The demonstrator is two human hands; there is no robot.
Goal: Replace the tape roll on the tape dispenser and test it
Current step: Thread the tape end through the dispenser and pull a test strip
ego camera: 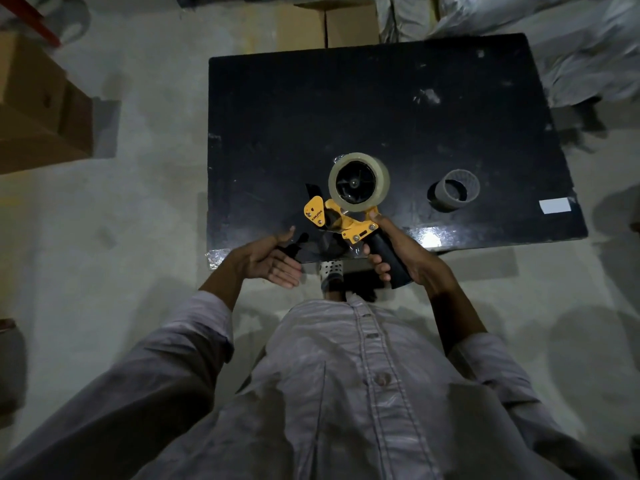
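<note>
1. Grip: the right hand (398,251) is wrapped round the black handle (391,261) of the tape dispenser (349,223), fingers curled under and thumb up by the yellow frame. It holds the tool above the near edge of the table (346,98). This pistol hold probably serves to steady the tool and turn its open side up toward the person.
2. Roll: the clear tape roll (381,178) sits on the dispenser's hub, whose spokes show through its middle. It looks fully seated, so the swap itself seems done.
3. Free hand: the left hand (273,261) lies palm up with fingers spread and loose, holding nothing, just beside the dispenser's front end. It is likely waiting there to catch the tape's loose end and lead it past the roller and blade. Whether the tape is already threaded cannot be told; that part is dark.
4. Old core: an empty grey core (467,181) stands on end on the table, well apart to the right of the dispenser. It appears to have been put there to stay clear of the work.
5. Surroundings: a white label (555,206) lies near the table's right edge. Cardboard boxes (34,109) stand on the floor to the left and could serve as a surface for the test.
6. Judgement: threading and a trial pull seem to be what remains, and the serrated blade near the free hand calls for care.
</note>
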